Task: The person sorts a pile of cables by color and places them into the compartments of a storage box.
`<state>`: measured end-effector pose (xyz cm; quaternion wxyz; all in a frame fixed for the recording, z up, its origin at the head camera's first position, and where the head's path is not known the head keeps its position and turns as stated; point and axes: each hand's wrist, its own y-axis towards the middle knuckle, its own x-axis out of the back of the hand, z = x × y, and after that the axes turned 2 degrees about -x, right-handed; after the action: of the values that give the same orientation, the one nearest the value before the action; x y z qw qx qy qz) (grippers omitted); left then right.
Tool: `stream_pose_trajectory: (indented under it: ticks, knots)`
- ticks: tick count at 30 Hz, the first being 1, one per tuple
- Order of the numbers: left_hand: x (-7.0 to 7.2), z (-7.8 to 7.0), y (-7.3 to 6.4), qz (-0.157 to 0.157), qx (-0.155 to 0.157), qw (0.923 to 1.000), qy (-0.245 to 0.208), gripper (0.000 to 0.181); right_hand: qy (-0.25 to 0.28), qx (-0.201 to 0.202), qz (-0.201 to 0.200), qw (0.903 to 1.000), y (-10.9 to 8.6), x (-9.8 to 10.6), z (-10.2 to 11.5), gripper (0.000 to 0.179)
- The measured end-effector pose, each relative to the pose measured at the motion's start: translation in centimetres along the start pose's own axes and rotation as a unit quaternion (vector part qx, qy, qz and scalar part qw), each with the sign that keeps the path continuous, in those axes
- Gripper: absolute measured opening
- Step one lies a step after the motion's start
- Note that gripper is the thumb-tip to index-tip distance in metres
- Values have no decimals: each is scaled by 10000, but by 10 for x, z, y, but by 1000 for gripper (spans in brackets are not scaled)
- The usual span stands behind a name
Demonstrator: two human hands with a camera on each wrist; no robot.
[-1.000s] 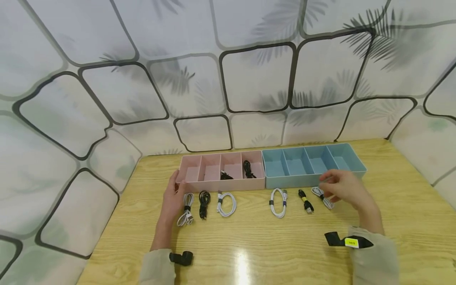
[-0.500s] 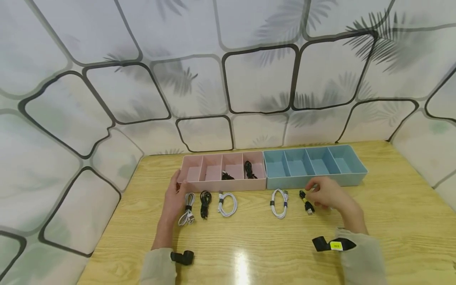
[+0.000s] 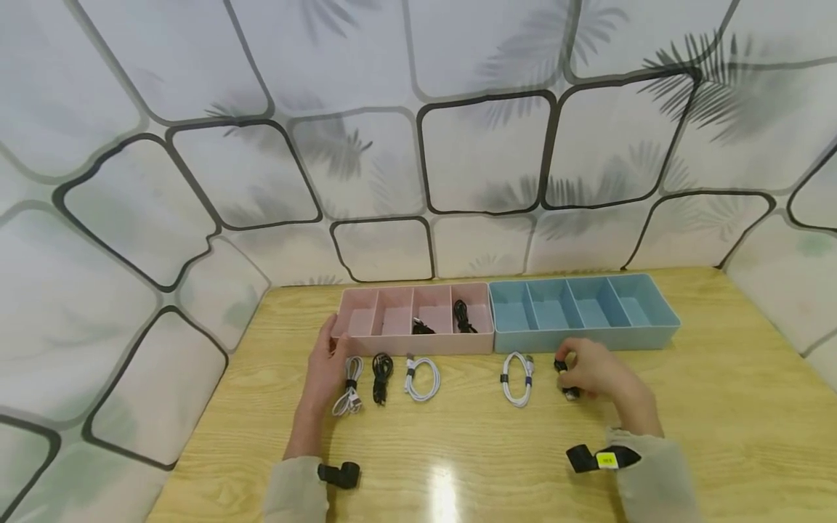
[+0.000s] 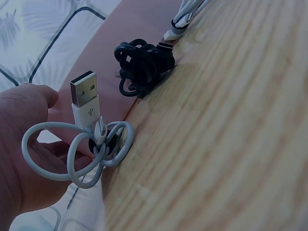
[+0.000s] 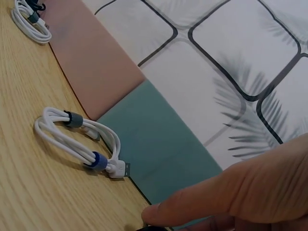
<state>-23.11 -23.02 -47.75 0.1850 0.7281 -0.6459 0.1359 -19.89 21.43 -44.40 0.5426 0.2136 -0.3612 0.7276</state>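
Note:
My left hand [image 3: 325,370] grips the near left corner of a pink four-compartment box [image 3: 418,344], thumb on its front wall and fingers along its end. Just beside that hand lies a coiled white USB cable [image 4: 77,159]. My right hand [image 3: 601,374] bends over a bundled black cable [image 3: 561,365] in front of the blue four-compartment box [image 3: 588,339], thumb and fingers pinching it. Only a dark bit of the bundle shows under the thumb in the right wrist view. Black cables [image 3: 461,317] lie in the pink box's two right compartments.
Both boxes stand end to end near the patterned wall covering [image 3: 484,152]. On the wooden table [image 3: 405,457] in front of them lie a black cable [image 3: 382,378], a looped white cable [image 3: 423,379] and another white loop [image 5: 72,139] with dark and blue ties.
My right hand has moved left from the white cable at the far right to the black bundle and closed on it. The left hand stays at the pink box's corner.

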Motion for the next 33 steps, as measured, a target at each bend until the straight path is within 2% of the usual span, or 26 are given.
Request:
stream_pose_trajectory:
  ticks: [13,20,27,33]
  knots:
    - [0,3,-3,-141,-10,9999,18,57,-44,-180,-216,9996,3,-11,4,31]
    - [1,2,-7,-124,74,9997,-178,56,-107,-170,-266,9994,6,-14,4,29]
    - [2,5,-7,-189,85,9996,-175,54,-13,-187,-189,9996,5,-11,5,30]
    - [-5,1,-3,-230,-28,9995,-222,53,109,-211,-155,9996,1,-2,3,32]
